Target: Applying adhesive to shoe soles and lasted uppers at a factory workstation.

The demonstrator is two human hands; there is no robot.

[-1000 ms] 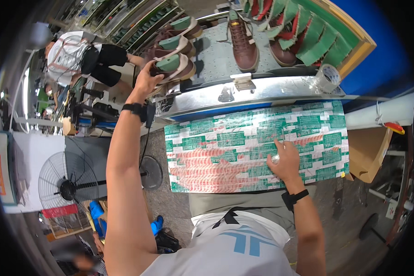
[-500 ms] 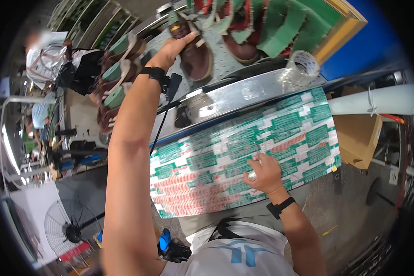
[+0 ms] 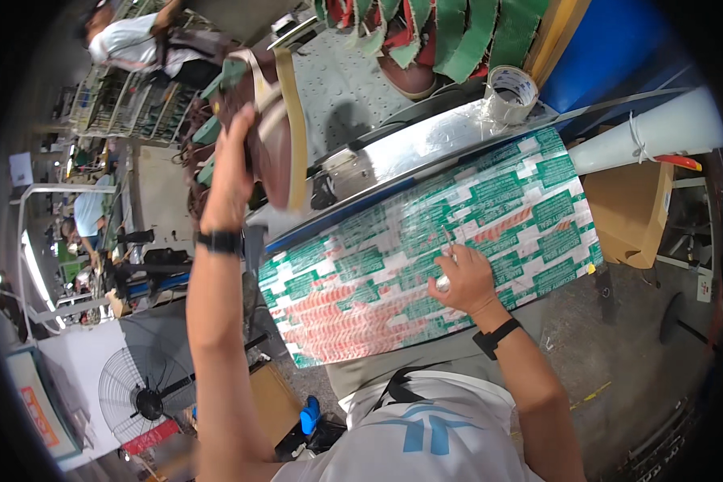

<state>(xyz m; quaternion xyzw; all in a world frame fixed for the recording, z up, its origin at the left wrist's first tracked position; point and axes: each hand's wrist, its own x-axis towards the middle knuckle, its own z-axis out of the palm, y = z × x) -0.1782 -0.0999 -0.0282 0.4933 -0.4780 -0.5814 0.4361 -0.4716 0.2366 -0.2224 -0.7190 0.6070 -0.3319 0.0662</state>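
My left hand (image 3: 231,165) is raised and grips a brown shoe (image 3: 271,136) with a tan sole, holding it up off the grey conveyor (image 3: 341,88). My right hand (image 3: 460,277) rests on the green, white and red patterned work board (image 3: 530,201) in front of me, its fingers closed around a small silver pen-like tool (image 3: 446,261). More brown shoes (image 3: 414,76) on green holders sit at the far side of the conveyor.
A roll of tape (image 3: 510,90) stands on the shiny metal rail (image 3: 410,149) beyond the board. A cardboard box (image 3: 631,210) hangs at the right. A floor fan (image 3: 140,394) stands lower left. Other people (image 3: 132,44) work by racks at the far left.
My left hand has lifted the brown shoe off the conveyor and brought it up toward me. My right hand stays on the patterned board.
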